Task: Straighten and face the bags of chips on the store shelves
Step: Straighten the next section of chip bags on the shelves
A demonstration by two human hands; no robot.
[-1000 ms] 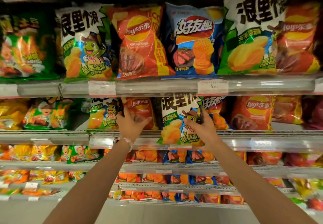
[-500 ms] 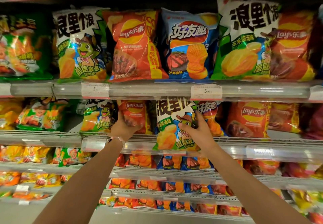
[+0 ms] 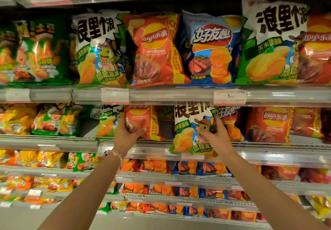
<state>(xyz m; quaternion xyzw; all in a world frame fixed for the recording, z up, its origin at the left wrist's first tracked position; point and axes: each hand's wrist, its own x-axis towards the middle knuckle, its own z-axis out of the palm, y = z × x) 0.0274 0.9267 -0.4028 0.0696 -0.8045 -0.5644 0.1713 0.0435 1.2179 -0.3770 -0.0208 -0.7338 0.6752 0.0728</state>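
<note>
Fingers [image 3: 217,122] around green chip bag [image 3: 186,133]

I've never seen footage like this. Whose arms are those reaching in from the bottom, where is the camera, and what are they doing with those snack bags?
No machine here: the arms belong to a person wearing a wide-angle camera on the head, so you look forward and down along them at store shelves. The one current picture comes from that head view. The shelves are stocked with chip bags, with price tags on the rail of the upper shelf. On the shelf below, the left hand grips the lower part of an orange Lay's bag. The right hand holds a white and green bag with a cartoon frog, whose bottom hangs over the shelf's front edge. Both bags show their fronts; the person appears to be straightening them.
</note>
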